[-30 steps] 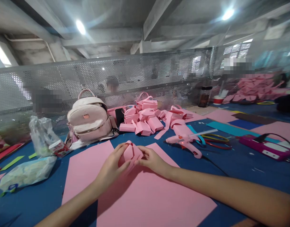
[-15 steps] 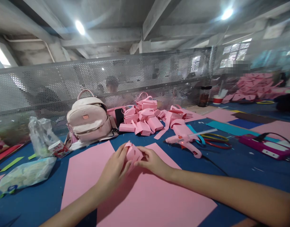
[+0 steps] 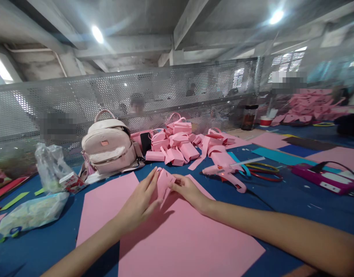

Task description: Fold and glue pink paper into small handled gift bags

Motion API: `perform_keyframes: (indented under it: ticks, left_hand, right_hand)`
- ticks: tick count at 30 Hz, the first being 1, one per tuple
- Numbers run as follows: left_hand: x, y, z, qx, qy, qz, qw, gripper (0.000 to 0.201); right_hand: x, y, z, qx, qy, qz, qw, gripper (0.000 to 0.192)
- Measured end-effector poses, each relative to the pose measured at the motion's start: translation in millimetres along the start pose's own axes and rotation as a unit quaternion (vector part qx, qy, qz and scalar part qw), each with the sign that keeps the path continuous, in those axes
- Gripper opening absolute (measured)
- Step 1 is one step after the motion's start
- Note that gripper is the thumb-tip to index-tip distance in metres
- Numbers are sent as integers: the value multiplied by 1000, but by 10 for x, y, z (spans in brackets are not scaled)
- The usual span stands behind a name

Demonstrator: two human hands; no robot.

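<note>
Pink paper piece pinched between both hands.

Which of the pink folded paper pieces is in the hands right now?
The small folded piece pinched between left hand and right hand, above the flat pink sheet. The others lie piled beside the backpack, untouched.

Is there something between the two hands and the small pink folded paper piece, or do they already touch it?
Nothing visible stands between them. The left hand and the right hand both hold the folded pink paper piece directly, just above the large pink sheet. The glue gun lies apart, to the right.
</note>
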State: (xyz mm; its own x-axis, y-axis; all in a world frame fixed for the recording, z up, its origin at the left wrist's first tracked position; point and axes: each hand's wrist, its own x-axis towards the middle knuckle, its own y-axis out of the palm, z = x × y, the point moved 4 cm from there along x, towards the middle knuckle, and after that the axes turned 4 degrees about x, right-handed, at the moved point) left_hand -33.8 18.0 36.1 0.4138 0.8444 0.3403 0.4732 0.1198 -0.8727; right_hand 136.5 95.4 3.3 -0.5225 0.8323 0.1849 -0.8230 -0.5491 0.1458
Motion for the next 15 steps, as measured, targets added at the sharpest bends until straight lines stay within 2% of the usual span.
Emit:
perform_keyframes:
  ticks: [4,6,15]
  left_hand:
    - [-8,91,8,49,8,-15,999,96]
    - [-23,124,-1,62,3,-19,998,100]
    - [-38,179,-43,121,24,-28,992,77]
  right_hand:
    - [-8,4,23,19,12,-11,1000,46]
    - [-18,25,40,27,19,-4,999,46]
    - [-8,34,-50,44,38,29,998,52]
